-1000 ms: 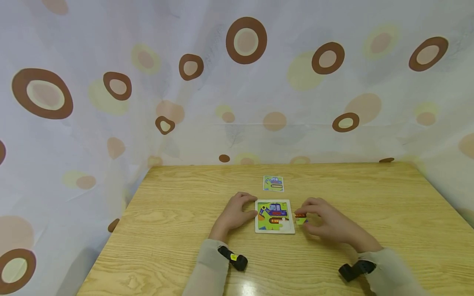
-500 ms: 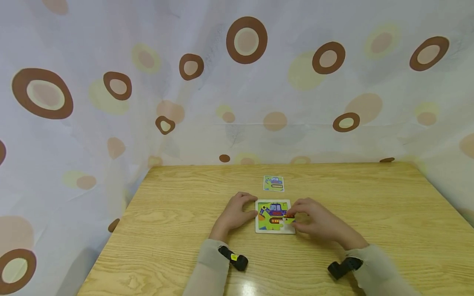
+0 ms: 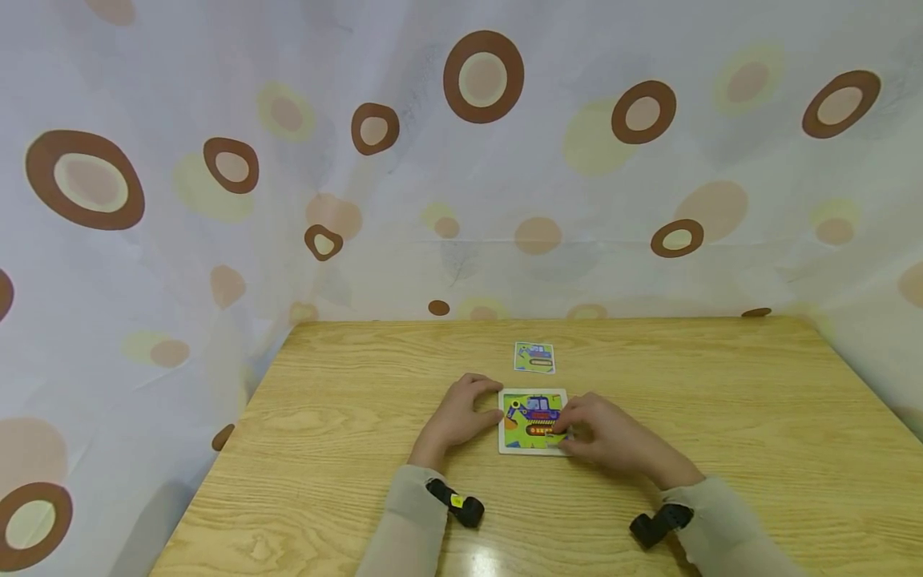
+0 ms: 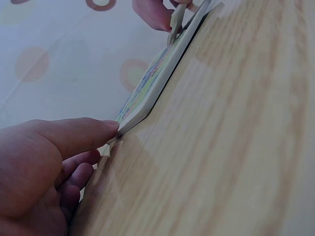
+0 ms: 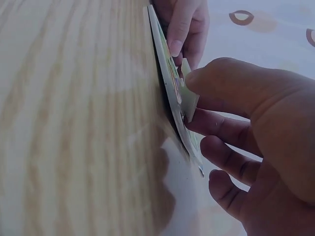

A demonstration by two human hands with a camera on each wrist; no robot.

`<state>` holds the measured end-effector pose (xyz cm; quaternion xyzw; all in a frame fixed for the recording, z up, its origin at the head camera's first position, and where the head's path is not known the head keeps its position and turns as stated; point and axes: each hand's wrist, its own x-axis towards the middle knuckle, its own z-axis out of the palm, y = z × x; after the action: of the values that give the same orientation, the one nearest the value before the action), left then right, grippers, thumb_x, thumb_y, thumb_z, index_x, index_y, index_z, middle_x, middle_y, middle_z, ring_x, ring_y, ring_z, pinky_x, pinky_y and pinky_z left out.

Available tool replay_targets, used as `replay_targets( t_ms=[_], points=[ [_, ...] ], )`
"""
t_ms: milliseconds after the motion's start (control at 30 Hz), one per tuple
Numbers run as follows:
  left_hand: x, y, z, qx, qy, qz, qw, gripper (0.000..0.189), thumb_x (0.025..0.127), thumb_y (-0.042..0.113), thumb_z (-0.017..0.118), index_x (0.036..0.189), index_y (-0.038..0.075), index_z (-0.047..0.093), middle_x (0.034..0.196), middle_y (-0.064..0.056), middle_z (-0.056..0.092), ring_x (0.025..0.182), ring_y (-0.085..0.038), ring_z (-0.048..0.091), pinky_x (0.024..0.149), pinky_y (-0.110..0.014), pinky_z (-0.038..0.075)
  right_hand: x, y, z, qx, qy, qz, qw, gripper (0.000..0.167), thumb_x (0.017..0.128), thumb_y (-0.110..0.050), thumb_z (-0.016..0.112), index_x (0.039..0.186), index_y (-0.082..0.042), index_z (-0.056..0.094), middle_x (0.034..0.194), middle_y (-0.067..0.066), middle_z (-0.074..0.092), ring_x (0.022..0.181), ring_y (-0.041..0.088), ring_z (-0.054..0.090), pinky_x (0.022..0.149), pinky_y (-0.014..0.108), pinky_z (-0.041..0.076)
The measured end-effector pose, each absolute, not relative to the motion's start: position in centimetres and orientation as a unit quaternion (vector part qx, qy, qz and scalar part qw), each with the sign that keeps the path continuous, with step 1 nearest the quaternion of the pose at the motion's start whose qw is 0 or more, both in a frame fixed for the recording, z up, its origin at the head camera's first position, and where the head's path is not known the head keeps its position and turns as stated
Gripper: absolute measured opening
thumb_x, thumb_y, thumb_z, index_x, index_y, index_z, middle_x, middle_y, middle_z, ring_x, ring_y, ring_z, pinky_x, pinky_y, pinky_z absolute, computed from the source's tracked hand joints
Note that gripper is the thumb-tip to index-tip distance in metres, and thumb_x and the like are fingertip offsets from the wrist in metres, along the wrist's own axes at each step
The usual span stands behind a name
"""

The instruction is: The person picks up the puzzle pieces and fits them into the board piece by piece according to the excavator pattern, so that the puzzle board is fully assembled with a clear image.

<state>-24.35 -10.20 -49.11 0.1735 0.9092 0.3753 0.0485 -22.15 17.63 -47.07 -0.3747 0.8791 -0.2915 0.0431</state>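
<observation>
A square jigsaw puzzle board (image 3: 525,451) with a white border lies on the table, its picture a blue excavator on green. My left hand (image 3: 461,413) rests at its left side, thumb and forefinger straight against the edge. In the left wrist view, the thumb (image 4: 91,133) touches the board's corner. Over the lower right of the board, my right hand (image 3: 609,433) pinches a puzzle piece (image 5: 190,101) between thumb and fingers. That piece stands tilted, one edge close to the board's surface, and the fingers partly cover it.
A small picture card (image 3: 534,357) of the same excavator lies just beyond the board. The wooden table (image 3: 346,401) runs back to a patterned cloth (image 3: 404,192) that hangs behind it and at the sides.
My right hand has brought the puzzle piece leftward from beside the board to over its lower right part, and tilted it. My left hand has kept its place at the left edge.
</observation>
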Motion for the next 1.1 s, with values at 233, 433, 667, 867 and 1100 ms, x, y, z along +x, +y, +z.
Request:
replay_targets(
  t_ms=[233,433,667,867,1100],
  points=[
    [-24.31,-10.06,-49.0,0.171,0.911,0.373,0.047,0.042,0.093,0.024,0.07,0.134,0.015,0.062,0.137,-0.005,0.05,0.13,-0.026,0.044,0.11,-0.042,0.035,-21.98,17.61,-47.11,-0.371,0.882,-0.288,0.042,0.012,0.087,-0.017,0.076,0.098,-0.021,0.076,0.101,-0.011,0.062,0.096,0.014,0.055,0.085,0.042,0.049],
    [-24.26,-10.04,-48.96,0.17,0.91,0.374,0.046,0.042,0.093,0.024,0.071,0.133,0.015,0.063,0.136,-0.005,0.051,0.129,-0.025,0.044,0.11,-0.042,0.035,-21.83,17.32,-47.0,-0.363,0.888,-0.279,0.048,0.011,0.088,-0.017,0.075,0.098,-0.02,0.076,0.102,-0.01,0.061,0.097,0.014,0.054,0.085,0.04,0.049],
    [-24.31,-10.01,-49.04,0.17,0.909,0.377,0.046,0.042,0.093,0.024,0.071,0.133,0.015,0.063,0.136,-0.004,0.051,0.129,-0.025,0.045,0.11,-0.042,0.035,-21.64,17.16,-46.73,-0.351,0.891,-0.285,0.05,0.01,0.088,-0.014,0.074,0.097,-0.018,0.077,0.099,-0.009,0.06,0.094,0.014,0.053,0.081,0.037,0.05],
    [-24.35,-9.97,-49.01,0.169,0.908,0.38,0.045,0.042,0.092,0.023,0.071,0.133,0.016,0.063,0.135,-0.004,0.051,0.129,-0.025,0.045,0.11,-0.042,0.035,-21.83,17.17,-46.75,-0.342,0.891,-0.292,0.058,0.011,0.088,-0.014,0.075,0.097,-0.02,0.076,0.098,-0.01,0.06,0.093,0.013,0.054,0.081,0.036,0.05],
    [-24.27,-10.08,-48.63,0.165,0.904,0.392,0.051,0.042,0.093,0.024,0.07,0.133,0.016,0.062,0.135,-0.005,0.051,0.129,-0.026,0.045,0.11,-0.043,0.035,-22.11,17.35,-46.46,-0.325,0.889,-0.322,0.025,0.01,0.092,-0.012,0.07,0.099,-0.016,0.076,0.099,-0.006,0.059,0.092,0.015,0.055,0.08,0.035,0.051]
  ],
)
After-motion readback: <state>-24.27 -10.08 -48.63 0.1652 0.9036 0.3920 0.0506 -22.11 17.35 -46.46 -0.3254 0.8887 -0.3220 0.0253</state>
